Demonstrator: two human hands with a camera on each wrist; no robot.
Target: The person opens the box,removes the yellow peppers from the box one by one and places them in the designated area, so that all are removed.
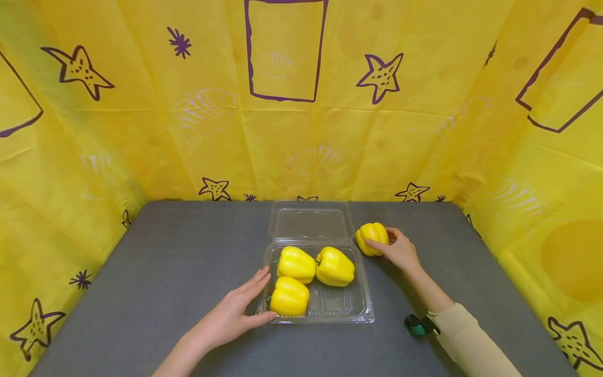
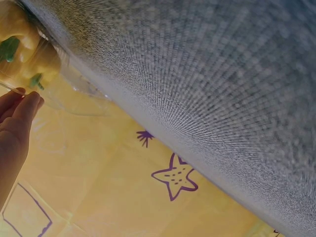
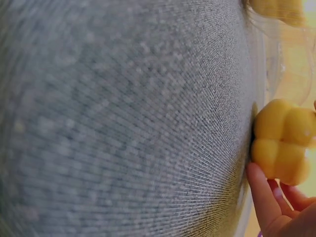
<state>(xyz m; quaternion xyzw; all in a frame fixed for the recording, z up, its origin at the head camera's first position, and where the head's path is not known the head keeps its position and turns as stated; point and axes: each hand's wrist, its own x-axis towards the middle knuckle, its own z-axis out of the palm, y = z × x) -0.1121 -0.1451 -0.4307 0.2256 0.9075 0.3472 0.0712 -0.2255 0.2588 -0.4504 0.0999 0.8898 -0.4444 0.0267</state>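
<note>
A clear plastic clamshell container lies on the table with its lid folded back. Three yellow bell peppers are inside: one back left, one back right and one front left. My left hand rests against the container's left side, fingers fairly straight, thumb at its front left corner. To the right of the lid, my right hand grips another yellow bell pepper between thumb and fingers. That pepper sits at the table surface in the right wrist view, its lobed end showing.
A grey table spreads around the container. Yellow cloth with starfish and fish drawings hangs behind and along both sides. A dark and green strap shows beside the right sleeve.
</note>
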